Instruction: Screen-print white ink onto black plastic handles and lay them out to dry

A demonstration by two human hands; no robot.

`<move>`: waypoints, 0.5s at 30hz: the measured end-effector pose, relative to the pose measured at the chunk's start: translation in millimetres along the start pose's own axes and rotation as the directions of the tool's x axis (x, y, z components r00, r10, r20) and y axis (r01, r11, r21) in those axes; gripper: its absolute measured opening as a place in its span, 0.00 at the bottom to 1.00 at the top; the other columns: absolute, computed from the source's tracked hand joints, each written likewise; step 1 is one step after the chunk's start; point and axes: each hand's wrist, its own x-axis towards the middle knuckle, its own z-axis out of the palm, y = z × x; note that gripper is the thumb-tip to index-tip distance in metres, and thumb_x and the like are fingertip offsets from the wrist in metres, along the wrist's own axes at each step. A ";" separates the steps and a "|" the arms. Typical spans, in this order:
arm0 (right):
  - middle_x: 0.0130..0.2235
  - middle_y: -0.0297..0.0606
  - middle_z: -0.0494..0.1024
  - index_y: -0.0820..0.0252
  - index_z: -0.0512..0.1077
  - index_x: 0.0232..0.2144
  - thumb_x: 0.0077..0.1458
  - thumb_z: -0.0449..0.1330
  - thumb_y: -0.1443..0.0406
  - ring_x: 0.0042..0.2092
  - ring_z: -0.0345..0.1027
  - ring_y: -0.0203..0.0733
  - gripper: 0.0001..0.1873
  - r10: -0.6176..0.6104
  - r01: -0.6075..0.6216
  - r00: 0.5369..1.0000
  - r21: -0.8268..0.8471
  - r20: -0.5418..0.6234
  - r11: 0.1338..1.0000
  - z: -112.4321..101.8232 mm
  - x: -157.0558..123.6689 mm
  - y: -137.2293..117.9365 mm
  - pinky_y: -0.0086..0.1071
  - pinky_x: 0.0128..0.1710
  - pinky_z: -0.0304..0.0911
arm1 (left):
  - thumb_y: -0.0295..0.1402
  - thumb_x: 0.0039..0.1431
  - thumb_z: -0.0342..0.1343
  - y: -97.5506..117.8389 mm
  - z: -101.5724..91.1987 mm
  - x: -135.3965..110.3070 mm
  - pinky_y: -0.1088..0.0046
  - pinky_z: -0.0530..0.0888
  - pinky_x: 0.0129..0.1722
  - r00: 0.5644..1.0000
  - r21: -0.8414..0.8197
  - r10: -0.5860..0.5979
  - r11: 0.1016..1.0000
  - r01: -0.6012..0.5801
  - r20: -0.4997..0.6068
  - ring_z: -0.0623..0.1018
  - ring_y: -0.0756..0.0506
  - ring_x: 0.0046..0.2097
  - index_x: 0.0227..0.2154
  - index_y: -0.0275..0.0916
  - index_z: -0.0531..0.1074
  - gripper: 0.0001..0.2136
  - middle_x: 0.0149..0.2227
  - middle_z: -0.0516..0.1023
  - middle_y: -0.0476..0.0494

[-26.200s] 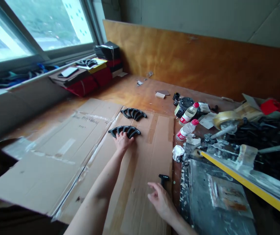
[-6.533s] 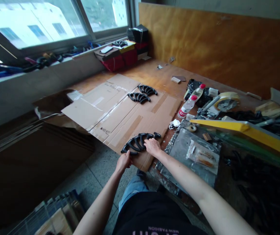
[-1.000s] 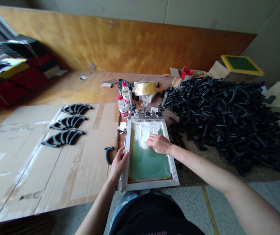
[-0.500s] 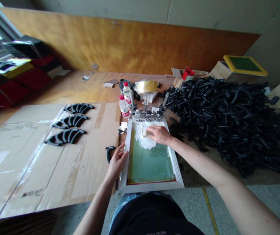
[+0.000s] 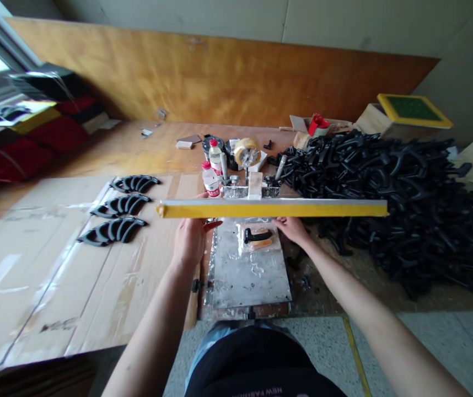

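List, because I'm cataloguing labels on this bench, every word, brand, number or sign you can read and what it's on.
"NEW FASHION": black shirt, near the picture's bottom edge.
Too small to read: bottle labels.
Too blurred to read: dark marking on the cardboard.
Cannot tell whether a letter: small dark mark on the grey plate.

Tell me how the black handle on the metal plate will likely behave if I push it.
The black handle looks like rigid moulded plastic, so it should stay stiff. Its curved body and wider end should keep it from rolling. The shiny patch beneath might let it slide or pivot.
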 end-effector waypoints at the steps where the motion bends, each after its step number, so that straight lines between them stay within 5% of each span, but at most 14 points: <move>1: 0.38 0.39 0.78 0.57 0.75 0.42 0.51 0.66 0.59 0.43 0.70 0.46 0.16 -0.073 0.075 0.995 -0.031 0.061 0.997 12.3 -10.9 -7.7 0.39 0.48 0.64 | 0.49 0.55 0.55 -8.6 1.2 -3.8 0.69 0.76 0.39 0.999 -0.011 -0.011 1.000 0.011 -0.038 0.78 0.45 0.42 0.52 0.40 0.69 0.25 0.40 0.79 0.43; 4: 0.42 0.41 0.75 0.55 0.75 0.43 0.52 0.67 0.60 0.48 0.66 0.47 0.16 -0.182 0.205 0.970 -0.140 0.162 0.969 37.1 -38.1 -40.0 0.42 0.51 0.60 | 0.51 0.55 0.56 -48.9 0.6 -33.6 0.70 0.76 0.34 0.967 0.021 -0.254 0.967 0.255 -0.022 0.79 0.46 0.38 0.52 0.39 0.68 0.27 0.41 0.80 0.40; 7: 0.39 0.41 0.74 0.57 0.76 0.39 0.58 0.62 0.60 0.46 0.65 0.46 0.09 -0.202 0.221 0.971 -0.163 0.129 0.961 48.0 -67.6 -77.7 0.40 0.48 0.61 | 0.54 0.53 0.58 -92.1 -0.8 -75.5 0.65 0.78 0.34 0.786 0.100 -0.607 0.795 0.599 0.119 0.80 0.41 0.40 0.52 0.38 0.68 0.30 0.45 0.79 0.34; 9: 0.37 0.40 0.74 0.57 0.76 0.39 0.60 0.60 0.60 0.44 0.65 0.45 0.09 -0.349 0.367 0.923 -0.098 0.162 0.925 53.4 -86.9 -94.8 0.38 0.48 0.62 | 0.55 0.52 0.58 -111.0 -7.1 -95.0 0.64 0.78 0.35 0.731 0.078 -0.673 0.739 0.669 0.114 0.81 0.40 0.40 0.47 0.38 0.69 0.28 0.41 0.80 0.35; 12: 0.38 0.38 0.77 0.56 0.76 0.42 0.62 0.56 0.65 0.43 0.66 0.42 0.09 -0.535 0.545 0.817 0.014 0.213 0.838 52.0 -96.6 -82.6 0.34 0.47 0.62 | 0.55 0.50 0.58 -122.6 -42.8 -94.7 0.67 0.77 0.30 0.766 0.120 -0.643 0.759 0.640 -0.013 0.80 0.43 0.31 0.38 0.37 0.71 0.25 0.29 0.79 0.42; 15: 0.41 0.39 0.78 0.58 0.77 0.41 0.60 0.52 0.76 0.46 0.67 0.40 0.17 -0.323 0.343 0.934 -0.132 0.152 0.930 31.0 -75.6 -19.0 0.33 0.48 0.62 | 0.56 0.53 0.50 -124.6 -111.5 -64.3 0.69 0.74 0.25 0.820 0.337 -0.524 0.748 0.572 -0.229 0.76 0.46 0.24 0.30 0.36 0.70 0.24 0.22 0.76 0.44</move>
